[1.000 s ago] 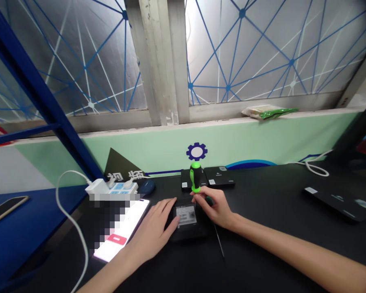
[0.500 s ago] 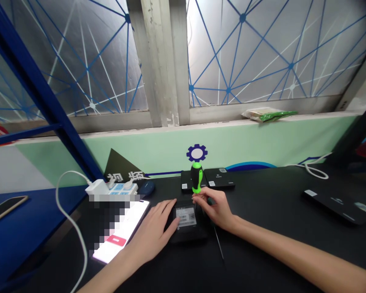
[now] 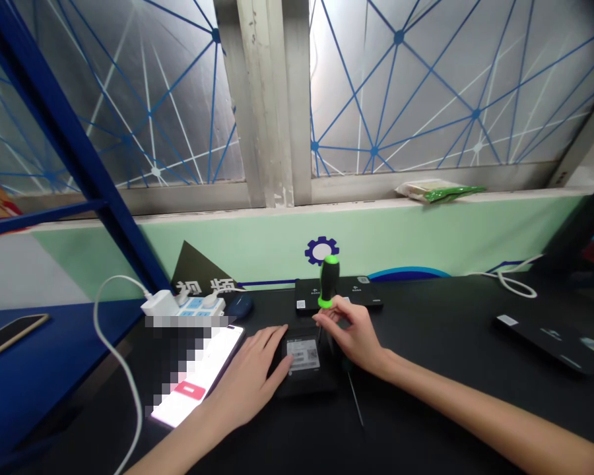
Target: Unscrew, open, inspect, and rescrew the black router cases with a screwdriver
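A black box-shaped device [image 3: 304,382] with a white label on its upper face lies on the black table. Spread along its left side is my left hand [image 3: 257,363], fingers stretched out and the thumb resting by the label. My right hand [image 3: 354,330] pinches a black and green screwdriver [image 3: 330,282] just below its handle. The screwdriver stands nearly upright, its thin shaft running down to the device's far right part; the tip is too small to make out. A second screwdriver [image 3: 355,398] lies under my right hand, its shaft showing and its handle mostly hidden.
A lit phone [image 3: 212,369] lies left of my left hand, near a white power strip [image 3: 195,309] and cable. Two flat black boxes [image 3: 363,293] sit behind the device, and another black box [image 3: 549,340] lies at the right. A dark blue mouse-like object [image 3: 240,305] is behind.
The screwdriver's handle has turned and shifted from leaning left to leaning slightly right. My right fingers have moved a little on it. My left hand stays on the device.
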